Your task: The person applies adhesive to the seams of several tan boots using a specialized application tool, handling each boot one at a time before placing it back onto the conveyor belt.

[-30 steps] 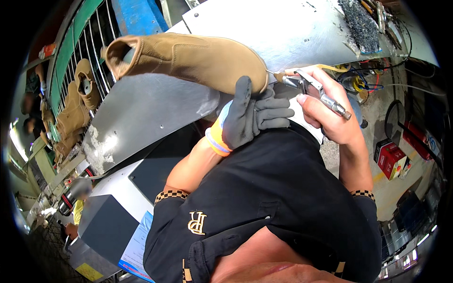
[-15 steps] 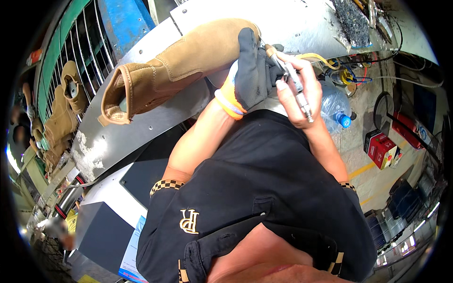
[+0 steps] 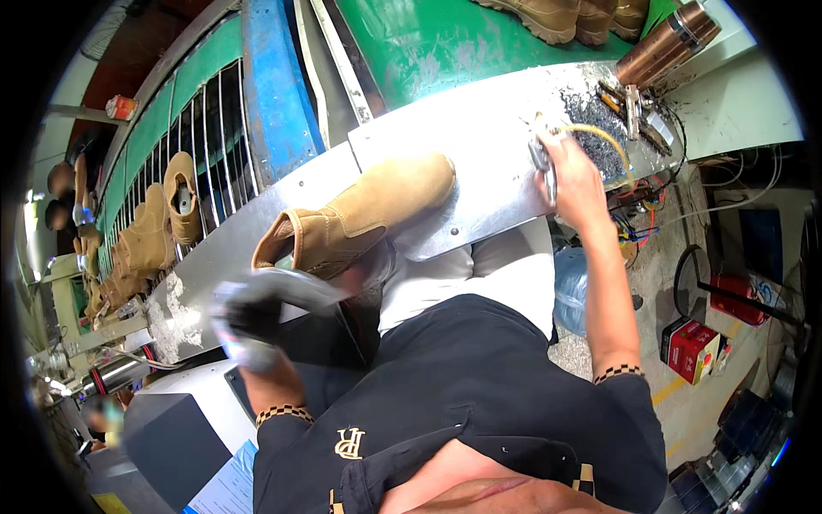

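Note:
A tan suede boot (image 3: 377,206) lies on the metal bench, its open top toward the left and its other end toward the right. My left hand (image 3: 257,313), in a dark grey glove, is beside the near edge of the boot's open top. Motion smears its fingers, so whether it touches the boot cannot be made out. Bare and closed, my right hand (image 3: 575,176) grips a slim silver hand tool (image 3: 545,167) over the right part of the bench. Close to that hand, a yellow hose (image 3: 599,137) curves away to the right.
Further boots (image 3: 145,227) stand by the barred green rack at left, and more (image 3: 565,19) on the green surface at the far side. A copper flask (image 3: 668,43) and loose tools (image 3: 634,111) sit at the bench's right end. A red box (image 3: 689,349) is on the floor.
My left hand has left the boot's right end and swung left toward its open top. The boot now lies on the bench. My right hand has moved away from it with the tool.

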`<state>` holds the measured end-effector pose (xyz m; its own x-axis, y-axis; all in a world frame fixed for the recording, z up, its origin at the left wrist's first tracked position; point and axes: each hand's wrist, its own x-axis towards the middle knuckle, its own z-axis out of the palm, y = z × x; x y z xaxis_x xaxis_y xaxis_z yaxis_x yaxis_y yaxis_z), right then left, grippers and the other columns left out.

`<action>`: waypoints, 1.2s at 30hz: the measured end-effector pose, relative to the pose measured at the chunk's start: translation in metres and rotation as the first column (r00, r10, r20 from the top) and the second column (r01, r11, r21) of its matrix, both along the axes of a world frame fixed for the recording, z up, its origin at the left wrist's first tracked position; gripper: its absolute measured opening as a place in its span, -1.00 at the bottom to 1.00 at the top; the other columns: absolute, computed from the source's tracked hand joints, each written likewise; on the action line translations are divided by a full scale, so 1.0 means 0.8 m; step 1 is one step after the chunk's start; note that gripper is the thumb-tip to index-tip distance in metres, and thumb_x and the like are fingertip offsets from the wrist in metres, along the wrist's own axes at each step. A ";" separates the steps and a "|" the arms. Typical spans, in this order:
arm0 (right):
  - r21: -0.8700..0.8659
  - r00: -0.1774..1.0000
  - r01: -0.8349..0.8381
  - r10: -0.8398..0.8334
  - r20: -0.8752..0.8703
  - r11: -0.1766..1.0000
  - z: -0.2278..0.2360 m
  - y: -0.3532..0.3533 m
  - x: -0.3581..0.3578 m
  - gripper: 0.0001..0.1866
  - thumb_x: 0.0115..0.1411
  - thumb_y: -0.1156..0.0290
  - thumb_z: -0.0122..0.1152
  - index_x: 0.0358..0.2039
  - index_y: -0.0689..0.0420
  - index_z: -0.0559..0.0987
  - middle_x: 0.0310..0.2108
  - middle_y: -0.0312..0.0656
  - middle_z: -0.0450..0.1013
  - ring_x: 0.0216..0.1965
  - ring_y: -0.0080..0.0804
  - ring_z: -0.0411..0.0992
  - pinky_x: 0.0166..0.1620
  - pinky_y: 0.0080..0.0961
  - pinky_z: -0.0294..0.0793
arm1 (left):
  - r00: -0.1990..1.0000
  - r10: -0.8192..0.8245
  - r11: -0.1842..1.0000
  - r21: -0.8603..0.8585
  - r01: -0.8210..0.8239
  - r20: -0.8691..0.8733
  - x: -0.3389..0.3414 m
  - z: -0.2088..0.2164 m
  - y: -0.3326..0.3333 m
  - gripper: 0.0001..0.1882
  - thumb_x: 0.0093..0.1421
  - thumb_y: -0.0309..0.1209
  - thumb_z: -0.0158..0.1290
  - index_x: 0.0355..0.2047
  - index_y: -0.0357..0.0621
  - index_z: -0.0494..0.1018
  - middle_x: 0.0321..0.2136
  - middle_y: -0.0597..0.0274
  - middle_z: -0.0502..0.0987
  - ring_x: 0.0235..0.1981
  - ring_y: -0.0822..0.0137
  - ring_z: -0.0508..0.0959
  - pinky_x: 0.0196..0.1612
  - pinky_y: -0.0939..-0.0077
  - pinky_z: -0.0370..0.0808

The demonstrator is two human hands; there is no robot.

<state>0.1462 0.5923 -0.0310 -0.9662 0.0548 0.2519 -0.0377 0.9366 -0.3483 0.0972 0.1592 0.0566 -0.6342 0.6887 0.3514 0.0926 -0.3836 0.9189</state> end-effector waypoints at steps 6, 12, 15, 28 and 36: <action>-0.030 0.996 -0.028 0.030 0.079 0.999 0.007 0.021 -0.026 -0.20 -0.03 0.58 0.17 0.30 0.05 0.23 0.21 0.13 0.18 0.26 0.10 0.16 0.30 -0.22 0.19 | 0.933 0.253 0.615 -0.702 -0.361 -0.257 -0.039 0.013 -0.036 -0.44 0.07 -0.48 0.23 0.10 -0.34 0.39 -0.05 0.07 0.54 -0.02 0.33 0.51 0.09 0.40 0.43; -0.134 0.994 0.070 -0.080 -0.068 0.988 0.017 0.012 0.008 -0.33 0.13 0.56 0.07 0.29 0.22 0.22 0.28 0.13 0.17 0.33 0.02 0.12 0.32 -0.26 0.14 | 0.807 0.557 0.594 -0.585 -0.553 -0.196 -0.044 0.008 0.051 -0.72 0.27 -0.33 0.05 -0.22 -0.35 0.54 -0.32 0.23 0.60 -0.30 0.47 0.54 -0.19 0.57 0.49; -0.452 0.985 0.005 -0.083 -0.154 0.892 0.033 0.003 0.019 -0.37 0.22 0.54 0.00 0.32 0.29 0.16 0.31 0.09 0.16 0.36 -0.08 0.11 0.33 -0.27 0.11 | 0.738 0.467 0.647 -0.381 -0.661 -0.487 -0.089 -0.014 0.099 -0.64 0.34 -0.29 -0.02 0.02 -0.28 0.45 -0.10 0.16 0.56 -0.12 0.37 0.55 -0.07 0.49 0.51; -0.306 0.768 0.623 0.638 0.059 -0.720 0.327 -0.094 0.093 -0.41 0.40 0.09 -0.08 0.27 0.23 0.25 0.28 0.24 0.14 0.19 0.15 0.29 0.31 -0.25 0.20 | 0.785 0.561 0.671 -0.411 -0.617 -0.263 -0.260 -0.098 0.373 -0.62 0.14 -0.14 0.18 -0.14 -0.14 0.55 -0.12 0.03 0.60 -0.08 0.12 0.58 0.00 0.37 0.48; -0.637 0.557 -0.488 0.349 -0.753 -0.596 0.214 -0.174 -0.020 -0.77 0.19 0.45 0.20 -0.13 0.03 0.44 -0.26 -0.24 0.42 -0.27 -0.33 0.41 0.15 -0.19 0.17 | 0.619 0.520 0.346 -0.517 -0.783 -0.589 -0.308 -0.096 0.029 -0.49 0.16 -0.03 0.11 0.03 -0.02 0.51 -0.03 0.00 0.56 -0.03 0.02 0.56 0.04 0.27 0.48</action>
